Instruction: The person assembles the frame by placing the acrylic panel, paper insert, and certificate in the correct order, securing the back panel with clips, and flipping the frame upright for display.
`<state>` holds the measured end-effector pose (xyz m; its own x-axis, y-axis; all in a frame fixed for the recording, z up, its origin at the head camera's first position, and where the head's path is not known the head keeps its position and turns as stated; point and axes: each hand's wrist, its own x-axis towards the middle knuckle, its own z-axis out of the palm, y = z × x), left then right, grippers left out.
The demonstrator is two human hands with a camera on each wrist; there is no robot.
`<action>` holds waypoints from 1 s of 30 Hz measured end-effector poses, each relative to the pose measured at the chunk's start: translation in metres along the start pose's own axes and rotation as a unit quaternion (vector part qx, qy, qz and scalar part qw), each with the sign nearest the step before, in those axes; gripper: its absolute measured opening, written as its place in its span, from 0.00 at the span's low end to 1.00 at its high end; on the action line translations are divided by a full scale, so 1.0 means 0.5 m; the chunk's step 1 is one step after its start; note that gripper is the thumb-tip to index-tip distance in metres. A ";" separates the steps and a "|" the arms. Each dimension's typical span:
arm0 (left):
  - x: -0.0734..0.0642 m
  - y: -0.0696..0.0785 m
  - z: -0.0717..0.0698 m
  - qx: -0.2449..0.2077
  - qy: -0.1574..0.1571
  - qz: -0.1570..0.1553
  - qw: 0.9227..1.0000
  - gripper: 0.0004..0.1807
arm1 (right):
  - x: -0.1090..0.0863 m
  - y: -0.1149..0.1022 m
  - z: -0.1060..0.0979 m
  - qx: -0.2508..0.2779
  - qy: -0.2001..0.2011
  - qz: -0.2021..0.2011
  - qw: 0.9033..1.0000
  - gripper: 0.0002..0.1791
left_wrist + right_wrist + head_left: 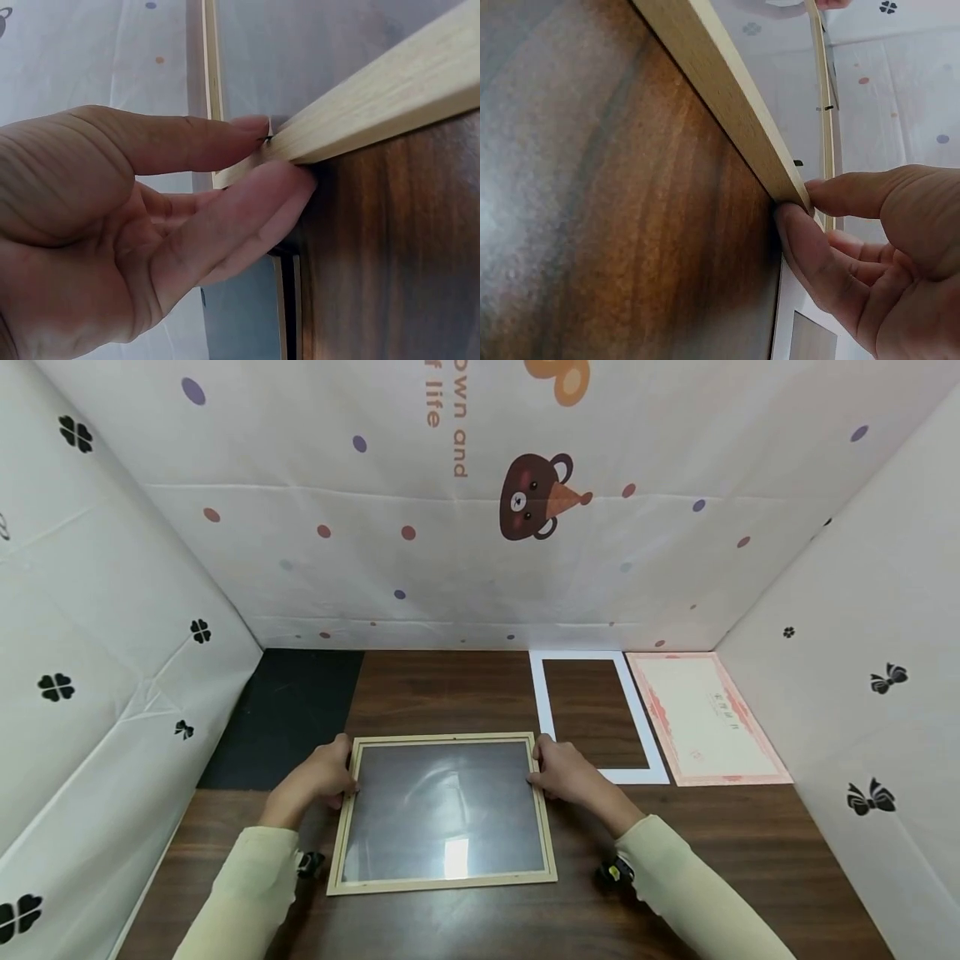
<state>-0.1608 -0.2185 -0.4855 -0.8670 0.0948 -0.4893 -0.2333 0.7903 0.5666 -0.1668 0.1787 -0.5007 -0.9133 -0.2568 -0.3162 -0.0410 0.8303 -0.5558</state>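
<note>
A light wooden picture frame (442, 886) with a clear, shiny pane (450, 802) lies in the middle of the dark table, in front of me. My left hand (318, 774) pinches its left side near the far corner, thumb on top and fingers against the outer edge. On the opposite side my right hand (572, 775) grips the wooden bar (720, 97) the same way. Small dark tabs (798, 163) stick out along the inner edge in the right wrist view. Under the left thumb, another thin dark tab (264, 138) shows beside the wood.
A black board (285, 718) lies at the back left. Behind my right hand is a white rectangular mat border (632, 714), and right of it a pink-bordered certificate (686, 710). White patterned cloth walls (450, 568) enclose the table (442, 693) at the back and sides.
</note>
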 end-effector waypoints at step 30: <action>0.072 0.016 -0.011 0.049 0.114 0.066 0.990 0.26 | 0.058 0.015 -0.027 -0.002 0.054 -0.007 0.999 0.16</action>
<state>-0.1961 -0.2123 -0.4948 -0.9668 0.0713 -0.2454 -0.0761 0.8363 0.5430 -0.1990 0.1842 -0.5034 -0.9508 -0.2144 -0.2237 -0.0561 0.8291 -0.5562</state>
